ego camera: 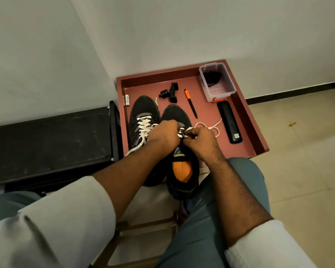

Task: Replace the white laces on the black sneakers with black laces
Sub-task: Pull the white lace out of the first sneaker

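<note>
Two black sneakers lie side by side in a red tray (246, 113). The left sneaker (141, 113) is fully laced with a white lace (143, 125). The right sneaker (184, 171) shows an orange insole, and its white lace (211, 127) trails loose onto the tray to the right. Over that shoe's eyelets, my left hand (164, 135) and my right hand (201, 141) both pinch the white lace, fingers curled. A clear plastic box (218, 83) at the tray's back right holds coiled black laces (212, 77).
In the tray also lie an orange-tipped black pen (190, 103), a long black case (229, 122), small black clips (170, 92) and a white tube (127, 100). A black bench (46, 140) stands to the left. Walls close the back; tiled floor lies at right.
</note>
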